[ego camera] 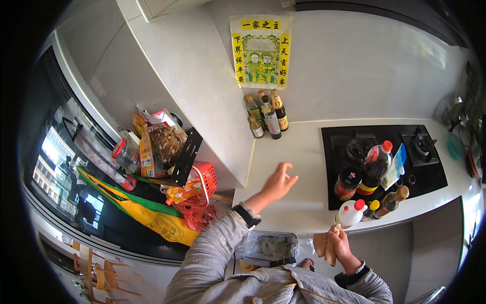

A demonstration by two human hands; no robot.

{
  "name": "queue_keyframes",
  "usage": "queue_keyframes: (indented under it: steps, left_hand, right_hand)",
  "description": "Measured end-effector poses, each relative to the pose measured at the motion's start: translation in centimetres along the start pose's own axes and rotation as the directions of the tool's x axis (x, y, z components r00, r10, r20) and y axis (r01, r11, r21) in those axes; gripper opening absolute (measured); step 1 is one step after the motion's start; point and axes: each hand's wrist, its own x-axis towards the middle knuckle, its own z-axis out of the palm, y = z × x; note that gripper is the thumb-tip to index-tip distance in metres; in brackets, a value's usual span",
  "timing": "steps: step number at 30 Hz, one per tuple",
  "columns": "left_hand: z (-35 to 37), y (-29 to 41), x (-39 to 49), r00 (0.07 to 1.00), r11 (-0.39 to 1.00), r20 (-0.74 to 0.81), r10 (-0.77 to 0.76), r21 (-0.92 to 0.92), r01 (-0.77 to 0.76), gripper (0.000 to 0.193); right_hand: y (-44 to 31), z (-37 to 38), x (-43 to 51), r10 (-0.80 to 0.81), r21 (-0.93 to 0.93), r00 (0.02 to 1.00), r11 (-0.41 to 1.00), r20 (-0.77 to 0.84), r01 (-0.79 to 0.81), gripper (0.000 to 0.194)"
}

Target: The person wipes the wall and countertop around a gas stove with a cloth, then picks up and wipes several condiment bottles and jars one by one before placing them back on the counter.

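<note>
My left hand [277, 184] is held over the pale countertop [292, 212], its fingers apart and slightly curled, with nothing in it. At the counter's front edge, my right hand [339, 245] grips a crumpled tan cloth or paper [322, 247]; which of these it is I cannot tell. Just beyond that hand stands a white plastic bottle [350, 214] with red caps. A large red-capped bottle of dark liquid [376, 163] and a dark-lidded jar [347, 183] stand over the black gas hob [421, 182]. Near the front edge is a brown-capped bottle [391, 201].
Several sauce bottles [270, 117] cluster in the back corner below a yellow printed poster [262, 53]. At left, a black rack [190, 155] holds bags and a red-lidded jar [125, 152], above a red plastic basket [207, 182]. A lined bin [269, 247] stands below the counter.
</note>
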Motion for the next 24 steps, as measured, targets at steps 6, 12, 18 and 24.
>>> queue_keyframes:
  steps: [6,12,18,24]
  left_hand:
    - [-10.7,0.0,7.5,0.999,0.977,-0.033,-0.030,0.209,0.037,0.044]
    - [-13.3,-6.0,17.4,0.978,0.985,-0.197,-0.074,0.137,0.102,0.051]
    - [-10.7,-10.5,23.9,0.942,0.932,-0.312,-0.122,0.291,0.217,0.074]
    - [-9.1,-16.2,27.4,0.927,0.954,-0.364,-0.094,0.233,0.188,0.067]
  right_hand:
    - [-1.8,5.0,4.9,-0.182,-0.149,0.981,0.970,0.074,0.191,0.027]
    - [-1.9,8.3,11.6,-0.334,-0.589,0.942,0.757,0.023,0.283,0.044]
    - [3.4,6.6,15.5,-0.256,-0.635,0.964,0.732,0.076,0.245,0.063]
    - [4.1,5.9,16.2,-0.121,-0.592,0.982,0.785,0.143,0.182,0.057]
